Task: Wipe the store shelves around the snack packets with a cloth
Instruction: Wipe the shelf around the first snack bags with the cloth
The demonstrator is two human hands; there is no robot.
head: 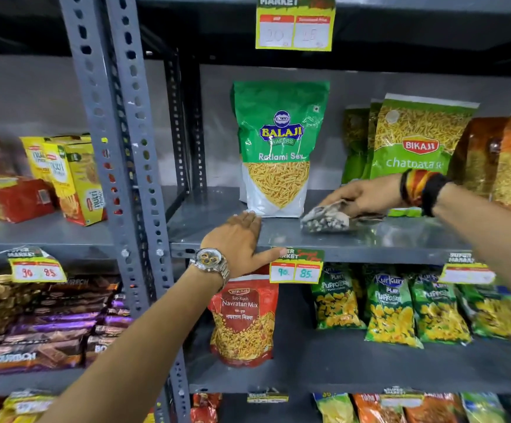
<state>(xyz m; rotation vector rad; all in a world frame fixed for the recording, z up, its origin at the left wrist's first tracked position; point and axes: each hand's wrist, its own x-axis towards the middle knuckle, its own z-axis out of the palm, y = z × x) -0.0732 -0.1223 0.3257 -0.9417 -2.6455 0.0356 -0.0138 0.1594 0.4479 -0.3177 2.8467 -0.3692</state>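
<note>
While the grey slotted-angle shelving rack (132, 123) fills the whole view, the work is confined to its middle shelf (370, 239), a bare grey metal board standing at about chest height to the person. On this shelf stand, from the largest downward, a green Balaji Ratlami Sev pouch (278, 141), upright and alone at centre, and a row of green Bikaji Chatpata Sev packets (412, 138) to its right, with orange packets (504, 160) beyond them. The right hand (367, 195) reaches in from the right between the Balaji pouch and the Bikaji row, its fingers closed over a crumpled grey patterned cloth (325, 221) that is pressed onto the shelf surface just beside the pouch's lower right corner. The left hand (239, 242) lies flat with fingers spread and gripping nothing, palm on the shelf's front edge, fingertips near or just touching the foot of the pouch, and thumb extended over the price tag (295, 270) reading 90 and 85. The step in hand appears to be wiping the open strip in front of and beside the Balaji pouch. The next move would likely call for sweeping the cloth leftward across the bare front of the shelf, with the left hand steadying or shifting the pouch so that it does not topple.
</note>
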